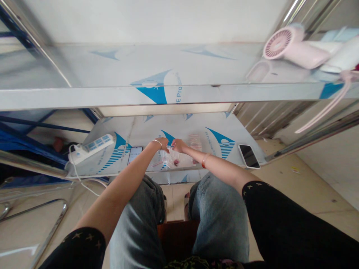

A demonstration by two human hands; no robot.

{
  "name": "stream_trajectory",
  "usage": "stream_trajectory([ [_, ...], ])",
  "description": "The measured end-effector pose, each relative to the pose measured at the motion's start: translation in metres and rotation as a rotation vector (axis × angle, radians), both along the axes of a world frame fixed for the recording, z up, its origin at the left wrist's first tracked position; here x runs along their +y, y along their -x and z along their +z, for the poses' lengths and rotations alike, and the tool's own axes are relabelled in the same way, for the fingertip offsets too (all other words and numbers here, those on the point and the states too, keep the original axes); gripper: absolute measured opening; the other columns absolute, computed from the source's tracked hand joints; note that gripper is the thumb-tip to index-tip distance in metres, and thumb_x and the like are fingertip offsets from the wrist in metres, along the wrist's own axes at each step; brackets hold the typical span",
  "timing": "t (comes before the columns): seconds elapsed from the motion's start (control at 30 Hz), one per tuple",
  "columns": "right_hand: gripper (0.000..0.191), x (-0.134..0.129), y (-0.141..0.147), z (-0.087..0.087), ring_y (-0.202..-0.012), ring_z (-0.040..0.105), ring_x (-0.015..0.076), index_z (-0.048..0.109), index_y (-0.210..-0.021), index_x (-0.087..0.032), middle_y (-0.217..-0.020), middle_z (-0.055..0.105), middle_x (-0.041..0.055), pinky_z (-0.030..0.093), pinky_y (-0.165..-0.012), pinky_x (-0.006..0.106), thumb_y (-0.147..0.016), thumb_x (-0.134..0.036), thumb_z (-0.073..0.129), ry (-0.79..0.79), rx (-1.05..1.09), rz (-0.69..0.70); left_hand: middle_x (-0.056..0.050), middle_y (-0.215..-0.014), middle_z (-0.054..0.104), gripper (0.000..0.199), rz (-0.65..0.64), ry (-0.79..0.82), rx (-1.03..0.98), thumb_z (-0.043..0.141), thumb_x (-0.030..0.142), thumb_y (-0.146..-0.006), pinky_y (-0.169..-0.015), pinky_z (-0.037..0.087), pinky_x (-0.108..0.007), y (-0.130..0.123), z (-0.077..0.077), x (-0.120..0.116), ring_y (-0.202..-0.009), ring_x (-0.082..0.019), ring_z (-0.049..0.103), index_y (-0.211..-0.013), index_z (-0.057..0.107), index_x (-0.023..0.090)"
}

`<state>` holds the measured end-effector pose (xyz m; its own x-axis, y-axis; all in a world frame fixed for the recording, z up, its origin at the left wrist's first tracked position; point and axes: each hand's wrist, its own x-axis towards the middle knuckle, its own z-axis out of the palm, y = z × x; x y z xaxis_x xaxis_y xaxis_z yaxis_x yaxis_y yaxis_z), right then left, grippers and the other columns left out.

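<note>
Apparently pinching the far edge of a clear plastic bag (183, 160) with left hand (163, 143) and right hand (179, 145), likely for tautness; resting on tabletop (137, 131), probably for support.

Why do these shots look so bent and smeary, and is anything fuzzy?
Head view: the outer edges look stretched; the pink fan is softly blurred; the hands lack fine detail; pale glare hazes the upper shelf.
</note>
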<state>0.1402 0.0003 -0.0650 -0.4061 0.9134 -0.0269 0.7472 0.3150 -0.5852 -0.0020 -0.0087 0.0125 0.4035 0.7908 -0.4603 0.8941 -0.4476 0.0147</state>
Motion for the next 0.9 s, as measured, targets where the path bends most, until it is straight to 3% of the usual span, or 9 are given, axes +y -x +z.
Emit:
stream_trajectory([
  [0.13, 0.010, 0.014, -0.004, 0.020, -0.063, 0.058, 0.0118, 0.065, -0.076, -0.011, -0.078, 0.070, 0.0070, 0.040, -0.054, 0.018, -0.066, -0.010, 0.067, 0.012, 0.126, -0.144, -0.009, -0.112, 0.066, 0.046, 0.020, -0.034, -0.028, 0.073, 0.047, -0.066, -0.082, 0.046, -0.028, 0.001, -0.004, 0.003, -0.102, -0.026, 0.061, -0.103, 0.067, 0.019],
  [0.33, 0.003, 0.006, 0.000, 0.046, -0.056, 0.055, 0.0086, 0.064, -0.070, -0.012, -0.071, 0.068, 0.0031, 0.040, -0.051, 0.017, -0.068, -0.012, 0.066, 0.059, 0.313, -0.096, -0.008, -0.106, 0.069, 0.044, 0.026, -0.071, -0.085, 0.070, 0.047, -0.069, -0.078, 0.047, -0.027, 0.001, -0.007, 0.006, -0.095, -0.024, 0.063, -0.102, 0.067, 0.019],
  [0.6, 0.007, -0.004, 0.002, 0.049, -0.061, 0.058, 0.0089, 0.068, -0.073, -0.011, -0.073, 0.070, 0.0022, 0.042, -0.057, 0.017, -0.066, -0.010, 0.066, 0.053, 0.262, 0.012, -0.008, -0.102, 0.069, 0.046, 0.056, -0.054, -0.142, 0.069, 0.046, -0.070, -0.077, 0.046, -0.026, 0.000, -0.003, 0.002, -0.094, -0.024, 0.063, -0.105, 0.065, 0.018],
  [0.9, 0.007, -0.008, 0.001, 0.052, -0.060, 0.058, 0.0093, 0.069, -0.074, -0.010, -0.072, 0.069, 0.0035, 0.040, -0.055, 0.017, -0.072, -0.014, 0.064, 0.057, 0.177, 0.017, -0.011, -0.108, 0.068, 0.044, 0.033, -0.075, -0.150, 0.067, 0.044, -0.072, -0.077, 0.046, -0.027, 0.000, 0.000, 0.001, -0.096, -0.024, 0.063, -0.106, 0.064, 0.016],
])
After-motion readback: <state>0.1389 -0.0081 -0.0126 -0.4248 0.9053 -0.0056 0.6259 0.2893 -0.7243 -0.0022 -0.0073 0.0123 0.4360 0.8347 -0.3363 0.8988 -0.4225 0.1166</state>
